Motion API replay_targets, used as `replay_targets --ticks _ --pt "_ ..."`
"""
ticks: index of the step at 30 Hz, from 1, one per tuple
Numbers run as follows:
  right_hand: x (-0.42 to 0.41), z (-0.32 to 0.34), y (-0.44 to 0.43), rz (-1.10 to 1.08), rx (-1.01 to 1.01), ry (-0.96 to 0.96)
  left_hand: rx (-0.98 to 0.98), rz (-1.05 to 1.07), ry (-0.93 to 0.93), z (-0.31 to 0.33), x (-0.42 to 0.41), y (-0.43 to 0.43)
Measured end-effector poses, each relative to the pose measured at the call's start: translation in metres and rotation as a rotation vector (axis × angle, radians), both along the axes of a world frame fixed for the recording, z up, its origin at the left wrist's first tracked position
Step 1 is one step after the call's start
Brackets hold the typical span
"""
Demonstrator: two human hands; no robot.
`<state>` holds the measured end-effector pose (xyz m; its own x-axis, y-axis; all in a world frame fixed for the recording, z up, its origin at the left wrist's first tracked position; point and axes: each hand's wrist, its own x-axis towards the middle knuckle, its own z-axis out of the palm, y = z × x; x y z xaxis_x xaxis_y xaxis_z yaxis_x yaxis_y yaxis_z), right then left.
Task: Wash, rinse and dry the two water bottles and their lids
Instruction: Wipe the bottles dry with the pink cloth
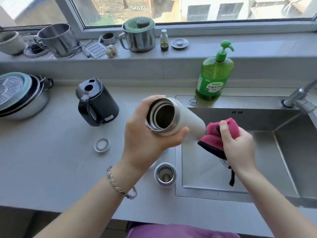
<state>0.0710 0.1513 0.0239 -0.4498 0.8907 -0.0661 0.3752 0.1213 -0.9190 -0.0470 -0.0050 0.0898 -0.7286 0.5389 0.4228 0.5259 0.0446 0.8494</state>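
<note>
My left hand (145, 133) grips a white steel-lined water bottle (185, 117) near its open mouth, tilted so the mouth faces me and the base points over the sink. My right hand (238, 146) holds a bunched pink cloth (214, 136) with black trim against the bottle's base. A second bottle (165, 174) stands upright and open on the counter by the sink's front left corner. One round lid (101, 145) lies flat on the counter to the left. No other lid shows.
The steel sink (283, 152) fills the right, with a tap (300, 97) at its far right. A green dish-soap pump bottle (214, 76) stands on the sink's back rim. A black kettle (97, 103) and stacked pots (20, 97) sit on the grey counter (51, 160). Pots and small items line the windowsill.
</note>
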Motion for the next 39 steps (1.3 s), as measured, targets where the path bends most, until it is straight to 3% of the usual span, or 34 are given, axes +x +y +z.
replay_targets --ticks 5,10,14,18,22,34,36,39 --pt "-0.025 0.025 -0.006 0.357 0.034 -0.084 -0.171 0.299 0.034 0.022 -0.061 -0.080" --pt "-0.060 0.031 -0.030 0.575 0.179 -0.148 -0.487 0.390 -0.066 -0.026 -0.093 -0.147" --pt "-0.070 0.023 -0.042 0.572 0.088 -0.074 -0.497 0.454 -0.162 -0.065 -0.110 -0.166" --pt "-0.071 0.018 -0.042 0.522 0.094 -0.057 -0.483 0.397 -0.139 -0.085 -0.139 -0.138" --pt "-0.070 0.016 -0.034 0.454 0.092 -0.091 -0.486 0.279 -0.088 -0.101 -0.164 -0.096" --pt "-0.060 0.000 -0.023 0.400 0.074 -0.229 -0.684 0.361 -0.199 -0.130 -0.203 -0.081" --pt "-0.057 -0.002 -0.024 0.411 0.058 -0.224 -0.791 0.403 -0.094 -0.126 -0.195 -0.079" --pt "-0.048 -0.005 -0.026 0.415 0.027 -0.214 -0.732 0.400 0.344 -0.130 -0.158 -0.078"
